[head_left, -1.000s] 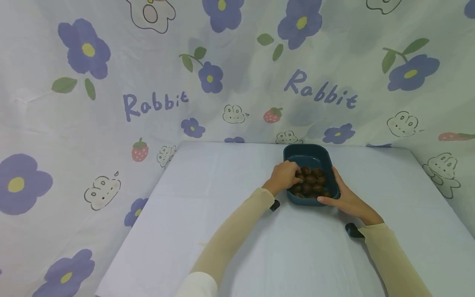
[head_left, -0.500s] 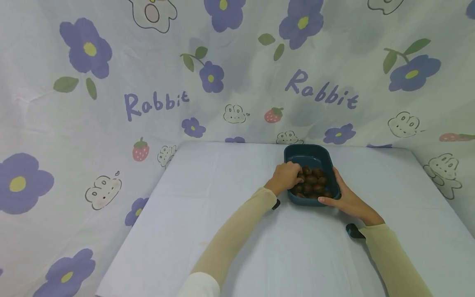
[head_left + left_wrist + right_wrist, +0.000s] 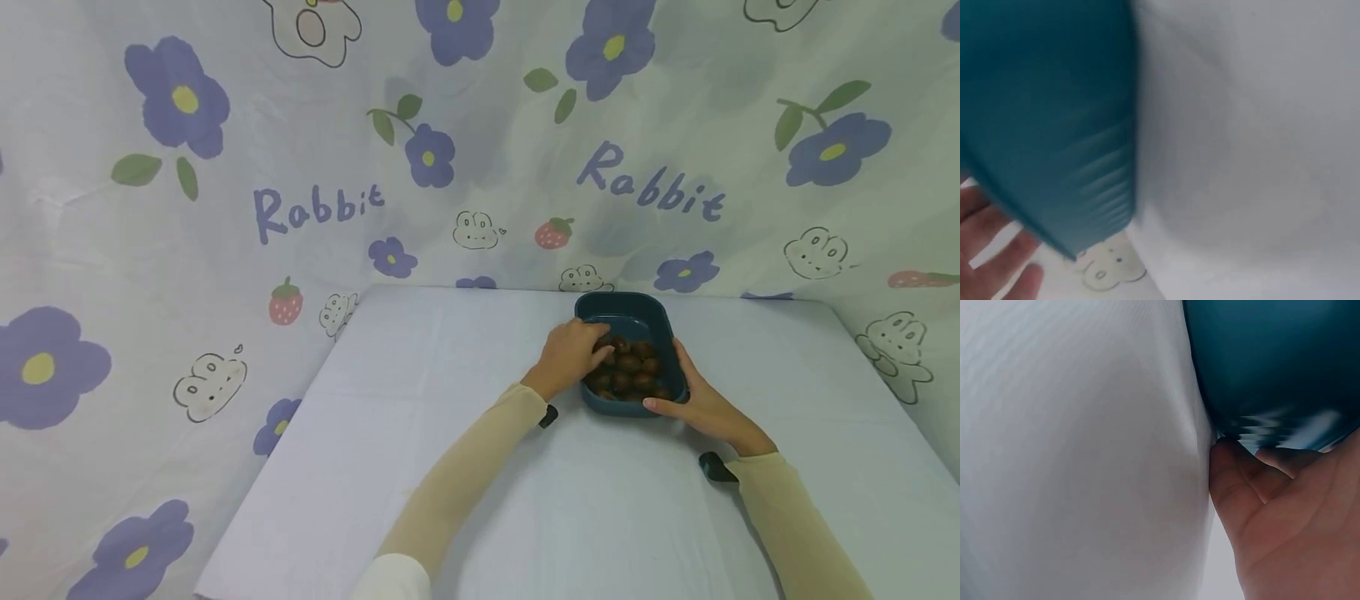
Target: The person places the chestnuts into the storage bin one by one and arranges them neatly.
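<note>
A dark teal plastic box (image 3: 618,407) with rounded corners stands toward the back of the table. Several brown, shiny, rounded nuts (image 3: 633,367), perhaps chestnuts, lie in its near part. My left hand (image 3: 567,357) reaches over the box's left rim, its thumb and fingers spread apart above the nuts, with nothing seen held; some fingertips are hidden. In the left wrist view, the fingers (image 3: 1007,256) show past the rim of the teal wall (image 3: 1054,137). My right hand (image 3: 708,408) grips the box's near right corner, thumb on the front rim, fingers along the right side.
White cloth covers the table (image 3: 360,400). Behind it hangs a printed curtain (image 3: 495,150) with flowers and rabbits. Black wrist-worn devices (image 3: 717,467) show under both sleeves.
My left hand has drawn back slightly to the left, and its fingers and thumb have spread from a more curled pose. The right hand and the box have stayed in place.
</note>
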{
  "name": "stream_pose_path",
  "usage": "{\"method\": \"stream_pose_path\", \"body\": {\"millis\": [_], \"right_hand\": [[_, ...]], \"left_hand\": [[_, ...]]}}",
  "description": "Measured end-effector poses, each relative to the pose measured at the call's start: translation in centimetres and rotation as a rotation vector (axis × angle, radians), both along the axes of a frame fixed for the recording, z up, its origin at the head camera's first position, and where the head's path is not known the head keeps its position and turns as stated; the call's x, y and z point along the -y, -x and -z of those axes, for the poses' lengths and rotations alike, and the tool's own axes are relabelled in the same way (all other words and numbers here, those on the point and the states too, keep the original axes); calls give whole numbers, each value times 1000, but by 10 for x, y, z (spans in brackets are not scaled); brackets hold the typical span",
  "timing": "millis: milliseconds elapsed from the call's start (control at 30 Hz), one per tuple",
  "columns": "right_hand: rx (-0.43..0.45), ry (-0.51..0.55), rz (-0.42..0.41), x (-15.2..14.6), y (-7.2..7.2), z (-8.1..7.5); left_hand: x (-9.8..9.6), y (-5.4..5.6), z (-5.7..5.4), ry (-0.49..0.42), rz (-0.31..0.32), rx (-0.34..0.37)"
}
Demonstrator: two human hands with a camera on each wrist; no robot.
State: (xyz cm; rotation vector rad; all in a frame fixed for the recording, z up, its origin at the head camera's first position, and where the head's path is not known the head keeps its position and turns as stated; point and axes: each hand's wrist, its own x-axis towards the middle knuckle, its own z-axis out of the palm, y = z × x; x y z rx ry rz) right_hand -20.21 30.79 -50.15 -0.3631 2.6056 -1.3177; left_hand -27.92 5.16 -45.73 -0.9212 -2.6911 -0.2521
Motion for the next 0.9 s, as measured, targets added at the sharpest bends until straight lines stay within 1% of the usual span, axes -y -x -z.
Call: {"method": "stream_pose_path", "body": {"millis": [33,100,200,267,367,467,567,667,767,900], "right_hand": [[0,-4,1,0,0,0],[-5,-6,0,-1,1,0],[-6,-15,5,-1,1,-1],[-2,-20,9,-1,1,-1],[8,-23,14,0,0,-1],[7,-20,17,0,0,-1],[-10,-15,16,-1,0,-1],[-18,-11,18,-2,-1,-1],[-19,-17,16,-2,-2,0],[-31,-14,4,-3,-1,1]], "left_hand": [[4,0,-2,-34,-3,-5],[13,-1,-6,-106,-23,24],[29,-3,-13,-216,-69,119],[41,-4,-16,-288,-105,166],[60,-7,-19,-380,-149,194],[76,-12,-19,-454,-182,214],[88,-16,-17,-507,-205,232],[96,-22,-14,-546,-225,233],[102,-26,-11,-564,-250,226],[107,-29,-8,-553,-279,229]]}}
